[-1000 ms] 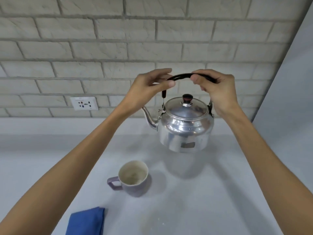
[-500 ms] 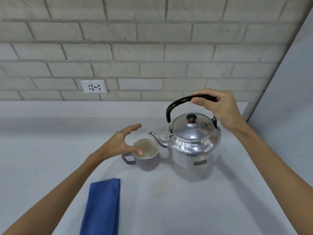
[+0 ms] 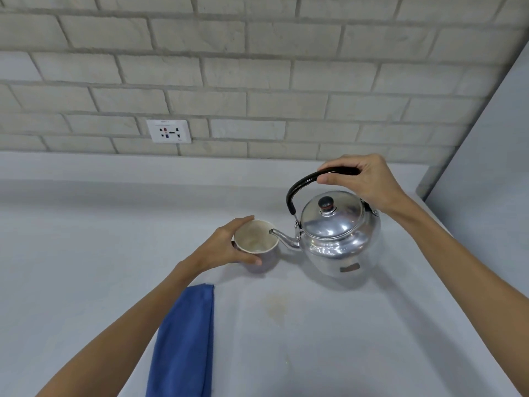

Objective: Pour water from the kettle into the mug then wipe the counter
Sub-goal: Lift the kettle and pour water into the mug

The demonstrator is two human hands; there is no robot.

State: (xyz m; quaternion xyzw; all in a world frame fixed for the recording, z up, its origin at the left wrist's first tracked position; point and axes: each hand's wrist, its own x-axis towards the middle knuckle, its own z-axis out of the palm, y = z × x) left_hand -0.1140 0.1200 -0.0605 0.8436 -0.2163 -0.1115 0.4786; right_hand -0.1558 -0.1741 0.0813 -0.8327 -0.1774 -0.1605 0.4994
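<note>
A shiny metal kettle [image 3: 340, 239] with a black arched handle is held by my right hand [image 3: 360, 181], which grips the top of the handle. Its spout tip reaches over the rim of a lilac mug [image 3: 257, 239] with a pale, stained inside. My left hand [image 3: 226, 247] wraps around the mug's left side, thumb in front, fingers behind, hiding its handle. The mug stands on the grey counter [image 3: 86, 239]. No water stream is visible. A folded blue cloth [image 3: 186, 339] lies near the front, under my left forearm.
A faint yellowish stain [image 3: 276, 306] marks the counter in front of the mug. A white wall socket [image 3: 169, 131] sits in the brick wall behind. A grey side wall [image 3: 486, 167] closes off the counter's right end.
My left hand left the kettle handle, dropped to the mug and now holds it. The right hand brought the kettle down until its spout reached over the mug's rim.
</note>
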